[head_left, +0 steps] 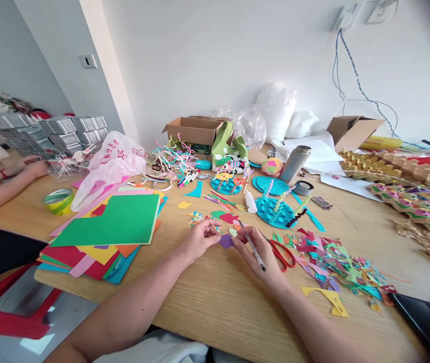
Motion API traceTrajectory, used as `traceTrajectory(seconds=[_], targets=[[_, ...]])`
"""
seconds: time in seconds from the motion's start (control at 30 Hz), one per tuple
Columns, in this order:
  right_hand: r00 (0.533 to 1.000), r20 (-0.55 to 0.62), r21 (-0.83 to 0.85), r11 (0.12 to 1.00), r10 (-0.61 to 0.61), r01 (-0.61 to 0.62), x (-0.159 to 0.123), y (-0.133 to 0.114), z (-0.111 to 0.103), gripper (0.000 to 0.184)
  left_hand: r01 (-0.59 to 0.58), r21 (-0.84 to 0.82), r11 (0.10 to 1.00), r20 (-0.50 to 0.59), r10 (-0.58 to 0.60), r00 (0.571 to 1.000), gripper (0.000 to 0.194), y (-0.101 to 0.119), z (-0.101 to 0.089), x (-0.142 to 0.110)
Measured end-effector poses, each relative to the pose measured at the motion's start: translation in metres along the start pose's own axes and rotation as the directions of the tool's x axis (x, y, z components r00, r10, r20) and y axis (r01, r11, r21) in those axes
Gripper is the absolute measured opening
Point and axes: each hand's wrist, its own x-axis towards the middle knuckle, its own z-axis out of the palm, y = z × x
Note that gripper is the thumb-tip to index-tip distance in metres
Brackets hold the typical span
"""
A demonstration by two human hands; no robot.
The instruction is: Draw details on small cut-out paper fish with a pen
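Between both hands is a small purple paper cutout (226,241), pinched at its left side by my left hand (202,240). My right hand (258,252) grips a pen (254,250), and its fingertips also touch the cutout's right edge. Beside the right hand lie scissors with red handles (285,253), their blades partly hidden behind the hand. Just beyond the fingers are a red paper fish shape (229,218) and a pale green piece (233,232). Tiny colored paper bits (195,217) lie past my left hand.
Colored sheets (124,222) are stacked at left beside yellow tape (59,201). Paper scraps (335,262) spread at right. Blue decorated plates (279,212), a metal flask (295,164) and a cardboard box (195,130) stand farther back. Another person's hand (37,168) rests at far left.
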Motion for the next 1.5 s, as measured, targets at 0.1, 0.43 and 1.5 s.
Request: traceTrajectory(seconds=[0.1, 0.43, 1.5], targets=[[1.000, 0.009, -0.021, 1.000, 0.000, 0.001, -0.001, 0.000, 0.000, 0.019, 0.000, 0.004, 1.000, 0.004, 0.000, 1.000, 0.038, -0.001, 0.000, 0.000], [0.991, -0.110, -0.235, 0.971, -0.073, 0.046, 0.000, -0.005, -0.006, 0.010, -0.016, 0.173, 0.985, -0.007, 0.017, 1.000, 0.037, -0.006, 0.000, 0.000], [0.893, 0.431, -0.387, 0.867, -0.133, 0.315, 0.005, -0.009, -0.015, 0.023, -0.484, 0.845, 0.229, 0.434, 0.235, 0.870, 0.027, 0.015, 0.004, -0.028]])
